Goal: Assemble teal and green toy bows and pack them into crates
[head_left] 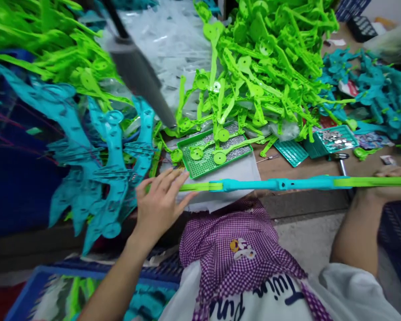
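Note:
A long plastic part, a blue middle section (280,184) with bright green arms at both ends, stretches level in front of me above the table's front edge. My left hand (158,200) grips its left green arm, fingers over the top and thumb below. The other green arm is held at the far right by my right hand (396,189), partly cut off by the frame. Just behind the bar lies a green perforated tray (195,167) with small metal pieces and several round-ended green parts in it. Under the tray is a white sheet (252,167).
Green plastic parts (267,58) are heaped at the back. Blue parts (110,138) hang at left, and more blue pieces (377,89) lie right. A grey screwdriver-like tool (140,76) hangs overhead. Metal discs fill a teal tray (350,133). A blue crate (26,290) stands lower left.

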### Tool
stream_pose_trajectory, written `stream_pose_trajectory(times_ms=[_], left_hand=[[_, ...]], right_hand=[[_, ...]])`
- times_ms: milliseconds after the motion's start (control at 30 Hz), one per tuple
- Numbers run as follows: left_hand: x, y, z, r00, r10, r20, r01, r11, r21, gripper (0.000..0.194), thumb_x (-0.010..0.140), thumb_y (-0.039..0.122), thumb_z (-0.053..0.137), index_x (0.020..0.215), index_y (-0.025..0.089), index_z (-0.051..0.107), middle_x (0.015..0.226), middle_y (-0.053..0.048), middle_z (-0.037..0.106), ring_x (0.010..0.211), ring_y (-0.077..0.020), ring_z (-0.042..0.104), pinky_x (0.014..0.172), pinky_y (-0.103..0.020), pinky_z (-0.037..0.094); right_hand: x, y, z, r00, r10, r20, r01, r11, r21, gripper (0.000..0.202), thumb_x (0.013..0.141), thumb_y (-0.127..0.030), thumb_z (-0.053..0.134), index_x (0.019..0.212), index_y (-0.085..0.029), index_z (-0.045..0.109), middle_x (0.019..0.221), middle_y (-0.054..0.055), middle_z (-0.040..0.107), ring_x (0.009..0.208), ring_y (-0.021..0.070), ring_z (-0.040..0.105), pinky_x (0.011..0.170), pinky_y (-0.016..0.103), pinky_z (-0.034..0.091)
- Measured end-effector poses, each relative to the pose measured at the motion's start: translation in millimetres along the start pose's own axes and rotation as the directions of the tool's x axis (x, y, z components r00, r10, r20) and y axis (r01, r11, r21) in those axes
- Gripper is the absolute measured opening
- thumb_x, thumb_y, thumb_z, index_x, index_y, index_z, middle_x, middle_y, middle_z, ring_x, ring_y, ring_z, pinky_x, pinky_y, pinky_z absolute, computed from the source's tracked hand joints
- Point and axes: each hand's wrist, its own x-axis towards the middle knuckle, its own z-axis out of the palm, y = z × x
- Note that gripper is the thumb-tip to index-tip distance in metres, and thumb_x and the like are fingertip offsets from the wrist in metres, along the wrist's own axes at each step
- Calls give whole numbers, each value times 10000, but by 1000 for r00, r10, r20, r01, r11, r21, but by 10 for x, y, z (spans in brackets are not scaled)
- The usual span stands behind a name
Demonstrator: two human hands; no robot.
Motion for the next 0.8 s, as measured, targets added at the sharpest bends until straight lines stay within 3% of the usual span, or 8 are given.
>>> stream_pose_trajectory(times_ms=[100, 233, 333, 400, 467, 500, 633, 800], left_hand=[[37, -75, 155, 989, -126, 79, 138, 973, -187, 273, 722, 362, 830, 972, 275, 763, 1020, -76, 762, 1172, -343, 617, 1163, -551, 223], [-288, -148, 233, 966, -252, -64, 197, 868, -455, 285, 587, 217, 919, 795, 314, 750, 1043, -40, 735, 1366, -340, 458, 1204, -541, 215], [-766, 102, 348, 839, -479, -260, 279, 787, -550, 300, 599, 170, 896, 820, 286, 730, 1061, -61, 706, 1344, -308, 475, 1171, -505, 337], [-951, 396, 543, 831, -554, -44, 369, 610, -702, 376, 566, 198, 908, 885, 256, 718, 985, -64, 712, 1136, -300, 621, 1055, -478, 474], [-923, 717, 803, 807, -464, 366, 542, 335, -770, 572, 519, 259, 929, 1042, 245, 698, 1068, -82, 721, 998, -280, 686, 919, -424, 558], [-842, 868, 932, 783, -399, 477, 585, 213, -782, 632, 492, 297, 941, 1069, 242, 687, 1108, -93, 718, 1011, -279, 691, 913, -405, 562], [-418, 1289, 1270, 771, -402, 494, 483, -138, -865, 612, 555, 549, 884, 1044, 242, 679, 1157, -89, 712, 1115, -266, 669, 1013, -386, 503], [-272, 1345, 1280, 737, -550, 392, 384, -136, -913, 455, 648, 580, 815, 902, 232, 668, 984, -43, 745, 1136, -250, 651, 948, -359, 511]], right_hand=[[-146, -41, 6, 1000, 10, 0, -10, 975, 222, 662, 748, -828, -40, 585, -255, 248, 461, -56, 198, 322, 97, 205, 340, 272, 191], [-186, -86, -186, 995, 88, 42, -97, 930, 355, 438, 829, -599, 186, 584, -261, 316, 431, -62, 251, 308, 98, 258, 361, 250, 194], [-344, -126, -392, 988, 151, 17, -147, 920, 362, 414, 812, -576, 247, 556, -257, 317, 420, -68, 248, 295, 96, 241, 348, 242, 183], [-585, -134, -482, 976, 215, 27, -210, 909, 360, 400, 794, -569, 286, 551, -252, 308, 413, -73, 250, 295, 96, 238, 342, 232, 191], [-901, -130, -511, 957, 285, 52, -284, 888, 361, 389, 782, -564, 312, 560, -245, 294, 410, -80, 254, 300, 91, 240, 348, 220, 220], [-1063, -126, -509, 947, 315, 60, -314, 875, 369, 382, 783, -555, 318, 567, -241, 292, 413, -84, 256, 303, 87, 237, 355, 214, 232], [-1538, -125, -512, 927, 369, 71, -362, 825, 434, 347, 804, -509, 317, 593, -234, 293, 423, -87, 282, 313, 82, 244, 380, 208, 255], [-1667, -140, -709, 953, 266, 143, -300, 885, 355, 337, 825, -516, 314, 634, -239, 294, 438, -88, 326, 305, 98, 305, 393, 223, 285]])
